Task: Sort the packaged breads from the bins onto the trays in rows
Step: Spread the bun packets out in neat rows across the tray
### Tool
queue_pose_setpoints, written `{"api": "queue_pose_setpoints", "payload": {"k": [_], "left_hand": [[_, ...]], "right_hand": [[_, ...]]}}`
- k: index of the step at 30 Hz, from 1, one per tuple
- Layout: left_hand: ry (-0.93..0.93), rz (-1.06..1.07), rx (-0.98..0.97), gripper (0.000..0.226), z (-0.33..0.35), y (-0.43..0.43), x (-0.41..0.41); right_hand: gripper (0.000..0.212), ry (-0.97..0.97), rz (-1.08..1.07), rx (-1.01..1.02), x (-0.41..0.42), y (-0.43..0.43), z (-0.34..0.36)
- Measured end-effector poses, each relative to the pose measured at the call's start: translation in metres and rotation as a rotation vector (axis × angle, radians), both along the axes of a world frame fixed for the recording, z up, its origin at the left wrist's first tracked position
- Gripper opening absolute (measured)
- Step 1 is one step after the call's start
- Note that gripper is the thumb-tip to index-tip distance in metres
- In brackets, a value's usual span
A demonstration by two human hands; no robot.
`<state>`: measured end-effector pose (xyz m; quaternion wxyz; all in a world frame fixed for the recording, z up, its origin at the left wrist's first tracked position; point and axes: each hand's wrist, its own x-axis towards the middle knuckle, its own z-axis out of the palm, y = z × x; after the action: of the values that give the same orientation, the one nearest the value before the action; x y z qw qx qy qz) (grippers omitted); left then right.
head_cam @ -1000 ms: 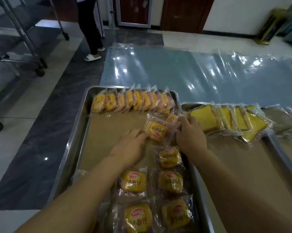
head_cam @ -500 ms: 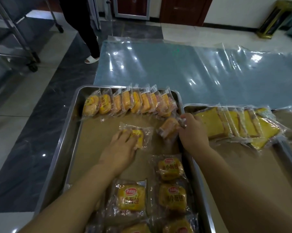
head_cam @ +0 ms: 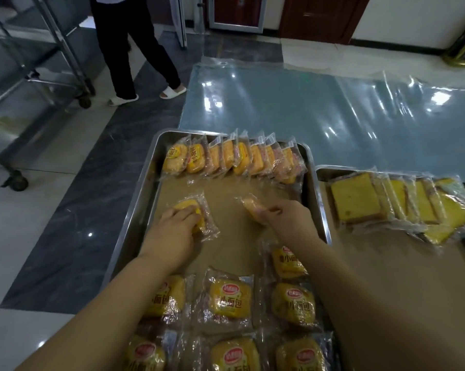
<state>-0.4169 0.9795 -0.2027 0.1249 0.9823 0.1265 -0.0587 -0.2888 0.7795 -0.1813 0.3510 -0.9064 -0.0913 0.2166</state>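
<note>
A steel tray (head_cam: pixel 131 226) lined with brown paper holds a leaning row of packaged round buns (head_cam: pixel 232 159) along its far edge. My left hand (head_cam: pixel 172 231) grips one packaged bun (head_cam: pixel 196 212) on edge at the tray's left middle. My right hand (head_cam: pixel 285 223) pinches another packaged bun (head_cam: pixel 252 208) just above the paper at the right middle. Several more buns (head_cam: pixel 230 298) lie flat at the near end. A second tray (head_cam: pixel 325 172) on the right carries overlapping packaged cake slices (head_cam: pixel 354 199).
A clear plastic sheet (head_cam: pixel 319 113) covers the floor beyond the trays. A person in dark trousers and white slippers (head_cam: pixel 135 57) walks at the back left, beside a wheeled steel rack (head_cam: pixel 33 76). Dark doors stand at the far wall.
Both hands have moved left across the tray with their buns. The left bun now stands at the left middle, the right one has left the tray's right edge. The person behind has stepped.
</note>
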Motion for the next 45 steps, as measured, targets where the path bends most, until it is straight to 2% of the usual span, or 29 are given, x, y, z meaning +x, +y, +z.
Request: {"api": "queue_pose_setpoints", "payload": {"k": [3,5,7,12,18,23,26,29,30,33,35,37,39,42,45], "left_hand": [[-0.031,0.029,-0.027,0.037,0.001,-0.002,-0.005],[-0.039,0.073,-0.048,0.034,0.002,-0.004,-0.006],[-0.026,0.089,-0.05,0.033,0.001,-0.005,-0.005],[-0.051,0.066,0.017,0.038,-0.003,-0.003,0.0],[-0.053,0.028,-0.015,0.046,-0.003,0.005,-0.001],[-0.061,0.027,-0.086,0.052,-0.002,0.012,-0.005],[-0.065,0.023,-0.122,0.05,-0.002,0.015,-0.007],[-0.095,0.033,-0.142,0.04,-0.001,0.015,-0.008],[-0.107,0.037,-0.14,0.037,-0.001,0.014,-0.008],[-0.147,0.05,-0.129,0.032,-0.002,0.013,-0.009],[-0.151,0.055,-0.115,0.032,-0.002,0.013,-0.01],[-0.133,0.064,-0.086,0.036,-0.003,0.014,-0.011],[-0.11,0.076,-0.069,0.038,-0.003,0.013,-0.012],[-0.09,0.084,-0.069,0.039,-0.004,0.014,-0.014],[-0.087,0.074,-0.071,0.039,-0.006,0.017,-0.018]], "right_hand": [[0.022,0.127,-0.104,0.142,0.007,-0.001,0.009],[0.015,0.246,-0.13,0.239,0.013,-0.001,0.016],[0.01,0.281,-0.137,0.246,0.018,-0.001,0.019],[0.011,0.242,-0.198,0.189,0.026,0.0,0.018],[0.017,0.506,-0.129,0.367,0.028,0.001,0.014],[0.014,0.364,0.076,0.199,0.026,0.008,0.008],[0.016,0.262,-0.059,0.224,0.022,0.014,0.001],[0.026,0.297,-0.233,0.328,0.007,0.018,0.001],[0.032,0.303,-0.171,0.264,0.002,0.019,0.002],[0.051,0.282,0.205,-0.087,-0.012,0.022,0.005],[0.055,0.152,0.28,-0.157,-0.014,0.024,0.005],[0.044,-0.14,0.252,-0.176,-0.012,0.023,0.004],[0.026,-0.348,0.36,-0.213,-0.01,0.024,0.002],[0.045,-0.304,0.659,-0.313,-0.01,0.031,-0.008],[0.047,-0.347,0.689,-0.356,-0.016,0.043,-0.016]]}}
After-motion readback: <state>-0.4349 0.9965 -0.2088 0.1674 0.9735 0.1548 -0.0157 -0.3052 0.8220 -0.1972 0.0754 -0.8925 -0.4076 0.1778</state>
